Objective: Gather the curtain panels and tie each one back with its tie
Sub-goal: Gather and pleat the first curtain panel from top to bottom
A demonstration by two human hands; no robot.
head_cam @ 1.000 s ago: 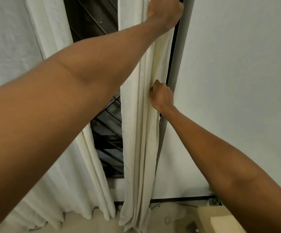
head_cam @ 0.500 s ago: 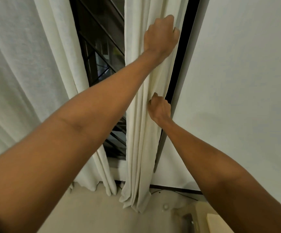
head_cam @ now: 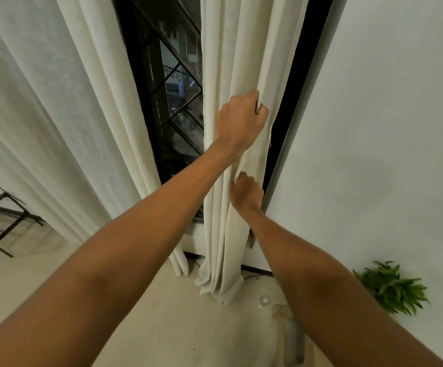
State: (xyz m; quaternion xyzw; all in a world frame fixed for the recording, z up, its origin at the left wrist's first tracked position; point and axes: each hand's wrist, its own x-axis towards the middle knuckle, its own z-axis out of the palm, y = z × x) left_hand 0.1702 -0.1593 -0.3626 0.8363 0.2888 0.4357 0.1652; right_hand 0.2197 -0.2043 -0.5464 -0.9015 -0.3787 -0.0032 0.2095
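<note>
A: What is the room like around the window (head_cam: 172, 75)?

B: The glass is dark, with black diagonal bars across it. To the right of the window runs a plain pale wall (head_cam: 387, 128). Below it lies a light floor (head_cam: 188, 327). A green plant (head_cam: 392, 287) sits low, well to the right of the window against the wall, and a black metal frame (head_cam: 0, 221) stands on the floor far to its left.

A: And the curtains?

B: The left curtain panel (head_cam: 69, 115) hangs loose, covering the window's left side. The right curtain panel (head_cam: 231, 49) is bunched into narrow folds at the window's right edge, just beside the black jamb, and its hem touches the floor.

A: How does the person hold it?

B: Both bare arms reach forward to that right edge. The left hand (head_cam: 239, 120) is the upper one, about midway up the window, with its fingers curled round the outer side of the gathered folds. The right hand (head_cam: 247, 193) is just below it, its back to the camera, clenched on the same folds with its fingertips buried in the cloth.
</note>
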